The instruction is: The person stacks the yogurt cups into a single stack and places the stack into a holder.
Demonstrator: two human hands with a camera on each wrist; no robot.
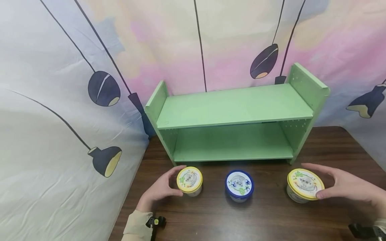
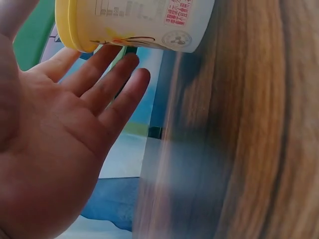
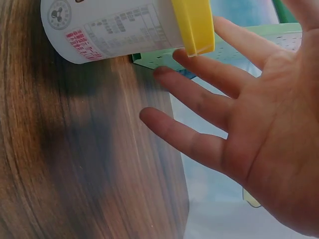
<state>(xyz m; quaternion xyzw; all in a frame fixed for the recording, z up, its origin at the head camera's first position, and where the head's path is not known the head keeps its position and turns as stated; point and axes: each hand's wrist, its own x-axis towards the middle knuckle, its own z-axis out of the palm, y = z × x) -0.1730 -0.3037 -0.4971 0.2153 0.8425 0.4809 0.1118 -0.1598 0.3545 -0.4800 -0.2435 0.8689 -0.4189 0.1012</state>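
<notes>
In the head view, a small tub with a yellow-rimmed lid point(image 1: 189, 179) sits at the left, in front of the shelf. My left hand point(image 1: 161, 188) is beside it, thumb and forefinger spread at its near side. The left wrist view shows those fingers fairly straight near the yellow-lidded tub point(image 2: 137, 22). My right hand point(image 1: 346, 185) holds a second yellow-lidded tub point(image 1: 305, 184), thumb on the lid's rim and forefinger behind. Its other fingers extend below the tub point(image 3: 117, 30) in the right wrist view. Between the hands stands a blue-lidded tub point(image 1: 239, 185), untouched.
A green two-level shelf point(image 1: 235, 105) stands behind the tubs on the dark wooden table point(image 1: 211, 217). Its upright sides point(image 1: 309, 85) rise above the upper board. A painted cloth point(image 1: 169, 40) hangs behind and to the left.
</notes>
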